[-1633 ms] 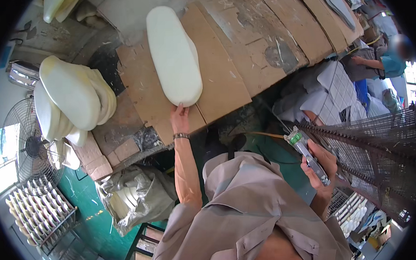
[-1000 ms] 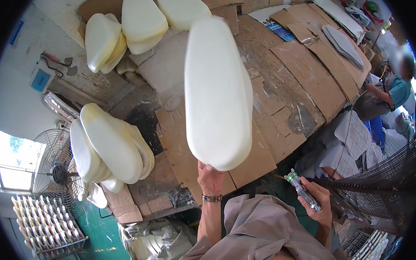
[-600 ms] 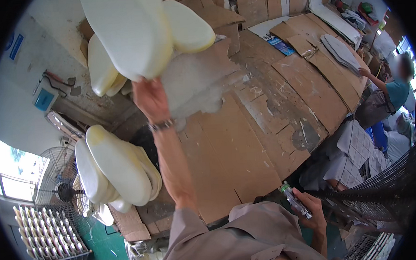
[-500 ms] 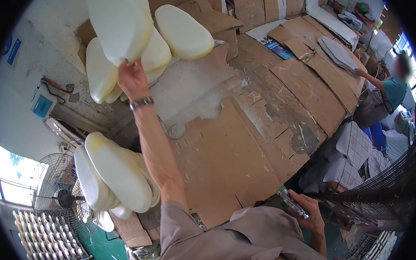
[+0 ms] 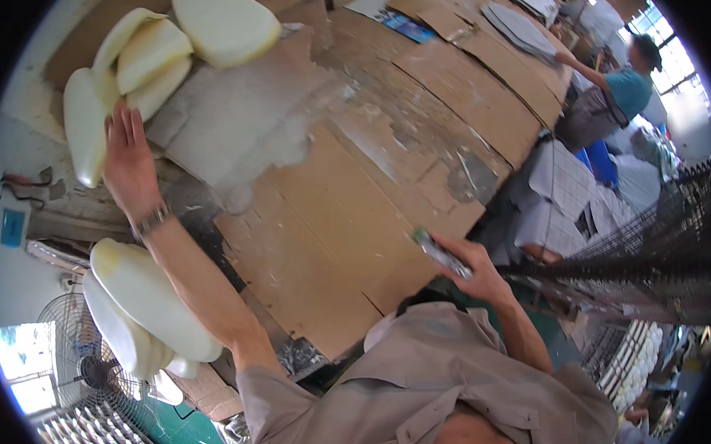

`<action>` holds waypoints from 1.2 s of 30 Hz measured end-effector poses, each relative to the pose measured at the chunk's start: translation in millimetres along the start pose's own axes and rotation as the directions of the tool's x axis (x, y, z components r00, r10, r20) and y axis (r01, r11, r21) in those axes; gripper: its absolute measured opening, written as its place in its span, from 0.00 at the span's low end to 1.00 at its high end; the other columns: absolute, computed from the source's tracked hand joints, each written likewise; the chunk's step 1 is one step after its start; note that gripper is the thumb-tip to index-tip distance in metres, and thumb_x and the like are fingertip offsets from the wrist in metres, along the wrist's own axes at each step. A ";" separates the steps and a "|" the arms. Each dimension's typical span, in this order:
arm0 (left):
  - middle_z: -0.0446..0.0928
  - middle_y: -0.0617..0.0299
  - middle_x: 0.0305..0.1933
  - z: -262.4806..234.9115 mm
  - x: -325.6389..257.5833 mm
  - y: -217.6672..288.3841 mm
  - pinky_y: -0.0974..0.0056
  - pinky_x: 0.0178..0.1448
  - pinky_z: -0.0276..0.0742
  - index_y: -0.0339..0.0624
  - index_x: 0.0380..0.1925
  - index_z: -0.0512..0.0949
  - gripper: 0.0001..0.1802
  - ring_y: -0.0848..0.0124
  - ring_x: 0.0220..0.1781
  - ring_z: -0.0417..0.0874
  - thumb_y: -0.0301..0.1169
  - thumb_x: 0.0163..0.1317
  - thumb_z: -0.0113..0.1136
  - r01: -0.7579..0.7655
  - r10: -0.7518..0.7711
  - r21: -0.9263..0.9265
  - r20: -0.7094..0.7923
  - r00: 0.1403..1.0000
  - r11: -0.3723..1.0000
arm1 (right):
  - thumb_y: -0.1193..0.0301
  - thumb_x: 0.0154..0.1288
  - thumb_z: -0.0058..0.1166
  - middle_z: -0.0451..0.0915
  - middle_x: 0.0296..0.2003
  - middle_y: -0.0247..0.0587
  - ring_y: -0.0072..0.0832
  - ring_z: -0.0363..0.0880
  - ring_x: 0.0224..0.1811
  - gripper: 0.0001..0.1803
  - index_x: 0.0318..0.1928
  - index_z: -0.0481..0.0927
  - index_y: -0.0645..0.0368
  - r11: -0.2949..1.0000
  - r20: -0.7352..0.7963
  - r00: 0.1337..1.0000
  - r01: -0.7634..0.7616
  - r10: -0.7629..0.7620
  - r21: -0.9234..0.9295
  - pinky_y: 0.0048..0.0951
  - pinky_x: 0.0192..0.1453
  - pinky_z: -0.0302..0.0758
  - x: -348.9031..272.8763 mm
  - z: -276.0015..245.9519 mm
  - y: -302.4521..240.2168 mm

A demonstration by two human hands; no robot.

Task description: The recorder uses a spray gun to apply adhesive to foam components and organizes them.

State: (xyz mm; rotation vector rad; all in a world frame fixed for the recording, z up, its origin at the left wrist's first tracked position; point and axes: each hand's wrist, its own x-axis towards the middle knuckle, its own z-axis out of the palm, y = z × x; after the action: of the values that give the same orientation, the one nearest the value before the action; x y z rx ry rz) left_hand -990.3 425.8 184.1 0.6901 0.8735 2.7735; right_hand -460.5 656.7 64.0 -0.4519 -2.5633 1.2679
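My left hand (image 5: 133, 165) reaches to the far left with its fingers stretched out. The fingertips lie against a heap of thick, cream-coloured, rounded foam pads (image 5: 85, 128). In that heap, one pad (image 5: 154, 54) is bent over on itself. Another foam pad (image 5: 229, 26) lies flat to the right of the heap. Close to my body, my right hand (image 5: 477, 270) is closed around a short silvery cylinder with a green end (image 5: 443, 255); its exact kind is not clear. The cylinder points up and left over the table's near edge.
Worn cardboard (image 5: 332, 239) covers the table. More foam pads (image 5: 146, 297) stand at the left, by a fan (image 5: 98, 368) and a rack of pale pieces (image 5: 102, 440). At the far right a person (image 5: 626, 87) holds grey flat pieces (image 5: 520, 30). Dark mesh (image 5: 630, 240) is nearby.
The raised foam pad that my left hand held has come down onto the heap, where one pad is now bent. That hand's fingers have straightened. The silvery cylinder appears further left and up.
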 end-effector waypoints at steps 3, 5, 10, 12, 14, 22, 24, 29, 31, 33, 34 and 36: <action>0.78 0.49 0.59 -8.7 -139.6 -14.6 0.58 0.64 0.78 0.32 0.63 0.69 0.22 0.64 0.59 0.80 0.26 0.72 0.57 0.175 -0.177 -0.036 -0.053 0.983 0.984 | 0.71 0.63 0.62 0.80 0.56 0.55 0.51 0.80 0.57 0.31 0.68 0.73 0.58 0.994 -0.113 0.992 -0.073 0.063 -0.084 0.42 0.59 0.77 32.5 10.3 39.6; 0.80 0.57 0.58 -42.7 -245.7 -27.4 0.59 0.61 0.80 0.39 0.61 0.73 0.20 0.68 0.56 0.82 0.28 0.71 0.60 0.346 -0.352 -0.073 -0.280 0.893 0.935 | 0.70 0.64 0.62 0.80 0.58 0.55 0.51 0.79 0.58 0.32 0.69 0.72 0.57 0.994 -0.126 0.991 -0.052 0.039 -0.099 0.43 0.60 0.76 60.9 20.6 65.3; 0.81 0.62 0.43 -124.3 -577.6 -30.9 0.58 0.57 0.81 0.41 0.42 0.76 0.05 0.66 0.47 0.83 0.30 0.71 0.56 0.513 -0.304 0.056 -0.750 0.588 0.856 | 0.59 0.65 0.62 0.64 0.70 0.65 0.57 0.65 0.71 0.44 0.75 0.58 0.63 0.938 -0.177 0.982 -0.124 0.069 -0.324 0.47 0.73 0.65 123.2 95.9 128.4; 0.81 0.62 0.38 -111.4 -687.0 -53.8 0.60 0.41 0.85 0.44 0.43 0.77 0.05 0.68 0.36 0.83 0.28 0.69 0.56 0.540 -0.282 -0.115 -0.929 0.238 0.834 | 0.53 0.67 0.59 0.54 0.74 0.69 0.59 0.52 0.78 0.48 0.74 0.54 0.73 0.878 -0.084 0.993 -0.115 0.085 -0.465 0.51 0.81 0.49 133.2 106.6 211.2; 0.75 0.64 0.26 -90.4 -792.2 -66.3 0.68 0.21 0.71 0.46 0.29 0.72 0.06 0.74 0.21 0.73 0.24 0.66 0.52 0.530 -0.246 -0.222 -0.969 -0.026 0.818 | 0.44 0.69 0.50 0.50 0.76 0.69 0.66 0.45 0.79 0.51 0.76 0.52 0.71 0.554 0.102 0.985 0.008 0.138 -0.833 0.61 0.81 0.41 127.9 111.7 270.7; 0.84 0.54 0.28 83.8 -997.3 -78.4 0.64 0.23 0.84 0.32 0.30 0.81 0.10 0.65 0.21 0.84 0.26 0.68 0.55 0.270 -0.197 -0.535 -0.660 -0.725 0.800 | 0.47 0.75 0.44 0.48 0.78 0.62 0.69 0.43 0.79 0.43 0.79 0.51 0.58 0.619 0.164 0.986 0.137 -0.013 -0.773 0.61 0.78 0.52 112.5 151.8 277.2; 0.82 0.56 0.25 79.3 -1000.4 -93.0 0.62 0.23 0.83 0.35 0.28 0.80 0.08 0.66 0.21 0.83 0.25 0.65 0.56 0.280 -0.167 -0.500 -0.675 -0.719 0.819 | 0.48 0.75 0.45 0.48 0.78 0.62 0.68 0.44 0.78 0.42 0.78 0.52 0.58 0.604 0.208 0.978 0.171 -0.009 -0.778 0.61 0.78 0.52 99.7 151.0 280.1; 0.76 0.63 0.23 18.8 -1002.1 -67.7 0.67 0.20 0.71 0.39 0.33 0.79 0.03 0.73 0.18 0.74 0.21 0.61 0.57 0.344 -0.076 -0.182 -0.952 -0.298 0.921 | 0.61 0.69 0.56 0.56 0.74 0.68 0.63 0.52 0.77 0.39 0.74 0.59 0.64 0.661 0.360 0.927 0.338 -0.109 -0.670 0.56 0.79 0.53 55.8 174.3 227.7; 0.80 0.63 0.32 -15.6 -965.4 -34.9 0.70 0.26 0.74 0.38 0.52 0.81 0.17 0.76 0.27 0.78 0.23 0.62 0.63 0.535 0.177 -0.070 -0.900 -0.398 0.842 | 0.68 0.66 0.57 0.57 0.74 0.68 0.62 0.52 0.77 0.36 0.71 0.64 0.67 0.737 0.394 0.913 0.339 -0.108 -0.585 0.52 0.80 0.54 30.3 197.4 192.6; 0.83 0.63 0.36 -59.4 -938.4 13.7 0.71 0.30 0.75 0.38 0.50 0.83 0.16 0.77 0.28 0.78 0.26 0.61 0.65 0.616 0.331 0.106 -0.906 -0.263 0.781 | 0.70 0.66 0.55 0.60 0.72 0.68 0.60 0.56 0.76 0.32 0.69 0.67 0.68 0.787 0.513 0.817 0.490 -0.264 -0.375 0.51 0.79 0.56 6.7 224.2 176.1; 0.84 0.62 0.38 -84.8 -937.5 41.9 0.70 0.32 0.76 0.38 0.48 0.84 0.15 0.77 0.29 0.79 0.27 0.60 0.65 0.687 0.424 0.194 -0.888 -0.180 0.700 | 0.70 0.66 0.55 0.61 0.72 0.67 0.59 0.58 0.76 0.31 0.68 0.68 0.68 0.809 0.563 0.782 0.500 -0.268 -0.310 0.51 0.79 0.57 -8.5 242.1 150.6; 0.86 0.58 0.41 -131.4 -922.1 99.6 0.65 0.47 0.82 0.37 0.47 0.84 0.15 0.71 0.41 0.86 0.27 0.60 0.63 0.811 0.543 0.300 -0.839 -0.027 0.503 | 0.70 0.66 0.55 0.64 0.71 0.65 0.58 0.61 0.74 0.30 0.68 0.69 0.67 0.831 0.667 0.695 0.518 -0.269 -0.204 0.50 0.78 0.58 -44.7 277.8 95.6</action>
State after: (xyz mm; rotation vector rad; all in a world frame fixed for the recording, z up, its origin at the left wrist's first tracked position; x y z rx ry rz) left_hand -239.2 23.8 -205.7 -1.8773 2.3634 1.6768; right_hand -500.9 493.1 -180.8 0.5739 -3.2043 0.8301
